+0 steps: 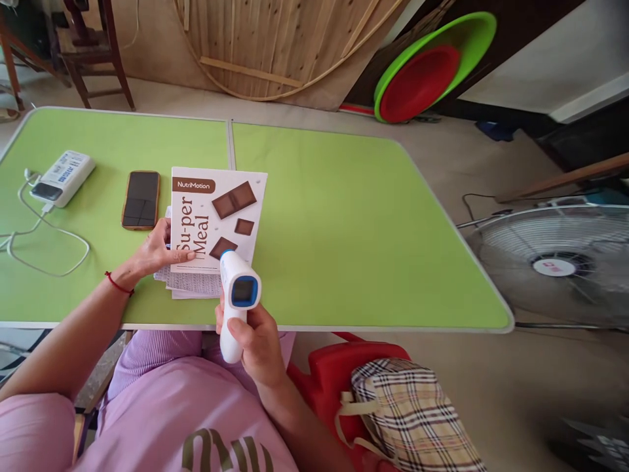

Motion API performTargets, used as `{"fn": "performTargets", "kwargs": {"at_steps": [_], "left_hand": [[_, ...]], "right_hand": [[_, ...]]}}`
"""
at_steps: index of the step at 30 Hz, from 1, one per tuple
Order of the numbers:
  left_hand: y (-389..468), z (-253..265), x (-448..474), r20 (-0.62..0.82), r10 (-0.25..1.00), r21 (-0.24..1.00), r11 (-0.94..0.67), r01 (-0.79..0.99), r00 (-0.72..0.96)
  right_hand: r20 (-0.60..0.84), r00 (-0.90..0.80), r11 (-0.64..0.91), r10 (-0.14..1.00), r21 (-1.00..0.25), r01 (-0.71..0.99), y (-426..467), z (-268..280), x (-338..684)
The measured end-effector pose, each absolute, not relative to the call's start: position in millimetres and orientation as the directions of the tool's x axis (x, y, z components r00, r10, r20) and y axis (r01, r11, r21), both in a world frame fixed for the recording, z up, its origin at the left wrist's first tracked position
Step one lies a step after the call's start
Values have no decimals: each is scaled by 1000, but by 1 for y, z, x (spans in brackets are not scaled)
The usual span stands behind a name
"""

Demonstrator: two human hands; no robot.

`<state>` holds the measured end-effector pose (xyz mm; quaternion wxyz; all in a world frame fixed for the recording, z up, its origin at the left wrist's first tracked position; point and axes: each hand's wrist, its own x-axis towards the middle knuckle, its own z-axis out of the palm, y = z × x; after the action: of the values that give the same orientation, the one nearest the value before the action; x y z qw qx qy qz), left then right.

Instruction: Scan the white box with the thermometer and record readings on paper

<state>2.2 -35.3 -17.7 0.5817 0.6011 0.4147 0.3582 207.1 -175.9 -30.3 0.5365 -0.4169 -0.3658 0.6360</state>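
Pink shirt point(167, 419) — white thermometer point(238, 305) in a snug right grip point(258, 344), NutriMotion pack point(223, 223) in a thumb-and-finger left grip point(162, 252).

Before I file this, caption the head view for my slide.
At a green table, the left hand holds a NutriMotion package while the right hand grips a white handheld thermometer.

White-blue thermometer point(239, 295), white package point(219, 226) (brown-patterned), plain green table point(354, 229).

Right fingers point(260, 318) curled, left arm point(73, 334) forward
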Motion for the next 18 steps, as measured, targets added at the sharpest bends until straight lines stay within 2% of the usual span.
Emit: {"fn": "performTargets", "kwargs": {"at_steps": [5, 10, 18], "left_hand": [[-33, -27, -1, -63, 932, 994, 26, 108, 356], [-34, -26, -2, -55, 919, 995, 20, 95, 390], [-32, -23, -6, -102, 907, 975, 9, 222, 409]], "right_hand": [[-187, -101, -212, 977, -895, -392, -162, -36, 205], [-247, -41, -244, 968, -894, -375, -160, -38, 200], [-261, -98, -277, 960, -863, -423, -158, -37, 199]]}}
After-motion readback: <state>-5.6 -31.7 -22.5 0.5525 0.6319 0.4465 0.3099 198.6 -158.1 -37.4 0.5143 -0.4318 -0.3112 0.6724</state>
